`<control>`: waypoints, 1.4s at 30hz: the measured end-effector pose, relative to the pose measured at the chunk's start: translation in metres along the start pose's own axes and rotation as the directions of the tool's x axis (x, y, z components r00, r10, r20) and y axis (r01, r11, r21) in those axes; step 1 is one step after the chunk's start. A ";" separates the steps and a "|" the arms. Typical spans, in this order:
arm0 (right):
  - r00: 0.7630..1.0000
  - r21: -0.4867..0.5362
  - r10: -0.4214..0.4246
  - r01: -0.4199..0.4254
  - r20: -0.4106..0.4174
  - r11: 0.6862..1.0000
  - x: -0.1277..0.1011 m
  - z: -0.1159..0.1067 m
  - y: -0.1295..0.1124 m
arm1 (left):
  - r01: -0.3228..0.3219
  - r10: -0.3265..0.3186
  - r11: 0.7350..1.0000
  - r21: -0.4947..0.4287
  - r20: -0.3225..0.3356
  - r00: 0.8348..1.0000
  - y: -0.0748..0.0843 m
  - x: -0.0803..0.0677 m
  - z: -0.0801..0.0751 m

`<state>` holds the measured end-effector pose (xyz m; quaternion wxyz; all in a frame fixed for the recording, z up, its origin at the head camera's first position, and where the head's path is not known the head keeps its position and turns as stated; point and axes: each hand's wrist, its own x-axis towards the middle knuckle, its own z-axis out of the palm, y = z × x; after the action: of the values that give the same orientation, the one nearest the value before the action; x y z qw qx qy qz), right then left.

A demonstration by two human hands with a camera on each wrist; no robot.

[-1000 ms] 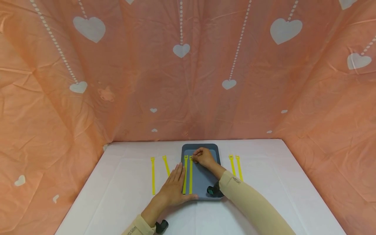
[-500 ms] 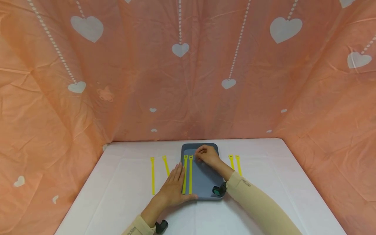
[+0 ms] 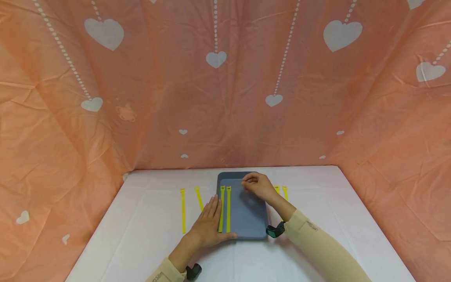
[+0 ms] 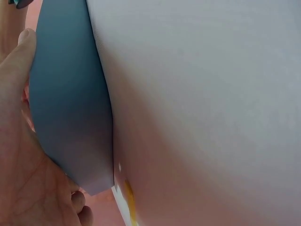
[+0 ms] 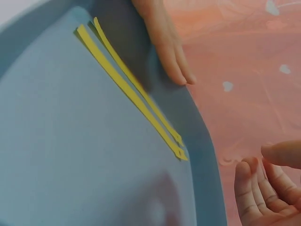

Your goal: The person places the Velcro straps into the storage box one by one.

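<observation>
- Two yellow strips (image 3: pixel 228 211) lie side by side in the tray (image 3: pixel 250 219), close to its left edge, and have not moved in the last second.
- The right hand (image 3: pixel 260 187) has moved: it was at the top of one strip, and now it is over the tray's far right corner.
- Its fingers are loosely bent and hold nothing, so that strip looks let go and set down.
- The left hand (image 3: pixel 206 227) stays put, fingers straight along the tray's left edge, thumb at the near edge.
- Four more strips (image 3: pixel 183 211) show on the table (image 3: pixel 141 235), two on each side of the tray.
</observation>
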<state>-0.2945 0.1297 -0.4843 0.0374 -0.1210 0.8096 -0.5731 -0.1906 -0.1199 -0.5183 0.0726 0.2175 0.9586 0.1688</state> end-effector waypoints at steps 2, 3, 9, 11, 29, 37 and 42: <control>1.000 0.015 -0.006 0.006 0.005 1.000 -0.002 -0.005 0.001 | 0.004 -0.004 1.000 0.000 0.005 1.000 0.001 -0.001 -0.002; 1.000 0.019 -0.007 0.007 0.006 1.000 -0.004 -0.007 0.002 | 0.004 -0.004 1.000 -0.003 0.004 1.000 0.002 -0.001 -0.002; 1.000 0.054 0.015 -0.014 -0.007 0.998 -0.011 -0.022 0.003 | 0.011 -0.011 1.000 -0.002 0.006 1.000 0.002 -0.002 -0.003; 0.999 0.068 0.030 -0.029 -0.013 0.997 -0.013 -0.027 0.003 | 0.011 -0.011 1.000 -0.003 0.003 1.000 0.002 -0.002 -0.003; 0.985 0.138 0.130 -0.114 -0.110 0.984 -0.026 -0.065 0.024 | 0.015 -0.015 1.000 0.006 0.002 1.000 0.002 0.000 -0.001; 0.978 0.157 0.148 -0.125 -0.144 0.980 -0.031 -0.081 0.035 | 0.006 -0.006 1.000 0.013 -0.006 1.000 0.002 -0.001 -0.001; 0.972 0.126 0.164 -0.144 -0.168 0.982 -0.032 -0.091 0.040 | 0.007 -0.007 1.000 0.013 -0.006 1.000 0.000 -0.001 0.000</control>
<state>-0.2874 0.2337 -0.4929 0.0163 -0.0041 0.7828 -0.6220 -0.1898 -0.1200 -0.5178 0.0689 0.2140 0.9606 0.1632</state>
